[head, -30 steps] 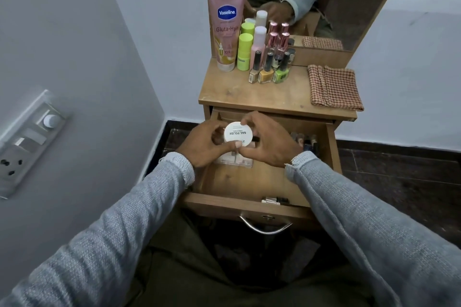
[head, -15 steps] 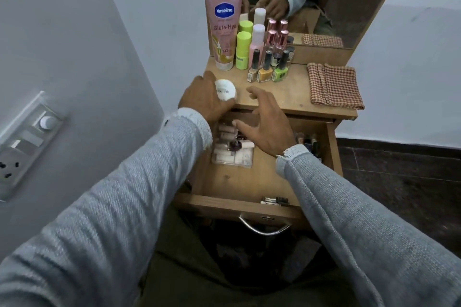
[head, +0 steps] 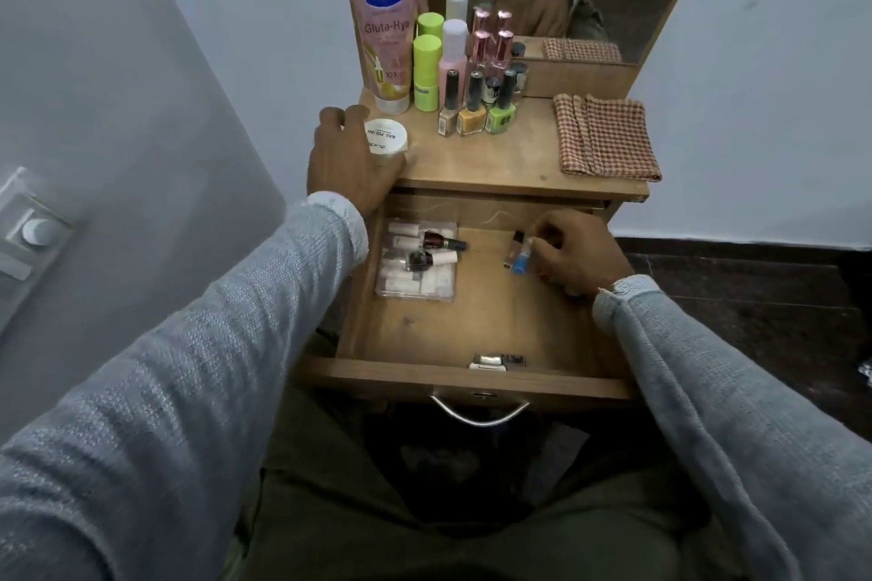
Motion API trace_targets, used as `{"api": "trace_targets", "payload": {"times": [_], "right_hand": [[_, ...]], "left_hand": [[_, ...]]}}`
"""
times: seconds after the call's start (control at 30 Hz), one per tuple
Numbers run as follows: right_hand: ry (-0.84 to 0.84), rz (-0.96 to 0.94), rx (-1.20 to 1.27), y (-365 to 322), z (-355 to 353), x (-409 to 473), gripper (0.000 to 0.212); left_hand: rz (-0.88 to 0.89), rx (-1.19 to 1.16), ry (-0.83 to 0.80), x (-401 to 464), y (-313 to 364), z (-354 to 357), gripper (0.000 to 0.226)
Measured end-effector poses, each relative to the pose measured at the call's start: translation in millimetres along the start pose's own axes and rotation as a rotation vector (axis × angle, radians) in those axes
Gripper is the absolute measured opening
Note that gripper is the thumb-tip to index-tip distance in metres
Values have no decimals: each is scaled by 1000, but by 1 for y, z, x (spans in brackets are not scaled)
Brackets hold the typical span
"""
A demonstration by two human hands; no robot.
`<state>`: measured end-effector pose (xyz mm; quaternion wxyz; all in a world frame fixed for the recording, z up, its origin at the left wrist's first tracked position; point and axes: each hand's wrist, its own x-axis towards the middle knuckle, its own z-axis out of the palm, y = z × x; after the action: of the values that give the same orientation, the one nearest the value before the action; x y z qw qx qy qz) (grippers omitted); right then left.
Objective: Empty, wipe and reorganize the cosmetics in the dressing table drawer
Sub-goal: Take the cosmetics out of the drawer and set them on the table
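two hands (head: 351, 156) work apart in the head view: the left one curls round the white nail polish remover tub (head: 386, 138), setting it on the worktop (head: 495, 165) beside the bottles already lifted out, while the right hand (head: 573, 250) pinches a blue-capped bottle (head: 520, 260) at the far right of the open drawer (head: 472, 321), likely next to go; a clear organiser tray (head: 417, 267) lies between them.

The left hand (head: 351, 158) rests on the dressing table top (head: 500, 160), fingers around a white nail polish remover jar (head: 386, 138). In the open drawer (head: 472, 321), the right hand (head: 573, 252) pinches small nail polish bottles (head: 519, 256) beside a clear plastic organizer (head: 417, 259) of cosmetics.
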<state>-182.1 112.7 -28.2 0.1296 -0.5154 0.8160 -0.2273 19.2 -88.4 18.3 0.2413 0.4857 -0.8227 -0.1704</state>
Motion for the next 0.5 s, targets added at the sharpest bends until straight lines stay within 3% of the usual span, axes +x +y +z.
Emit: {"api": "trace_targets", "payload": {"times": [0.1,0.2,0.27,0.37,0.5], "right_hand": [[-32,0,-34,6,-2,-2,13],[-48,-5,-50,4,2,-3,12],[-80,-13,-47,0,7,-4,10],[-107,-55,-18,-9,22,-1,11],[-141,-27,23,-24,40,12,18]], "left_hand": [[198,-16,140,-36,1,7,40],[350,60,-80,-63,5,21,14],[360,215,-247,-69,6,35,14],[359,457,-341,-66,2,55,24],[267,404,-426,-64,2,59,27]]}}
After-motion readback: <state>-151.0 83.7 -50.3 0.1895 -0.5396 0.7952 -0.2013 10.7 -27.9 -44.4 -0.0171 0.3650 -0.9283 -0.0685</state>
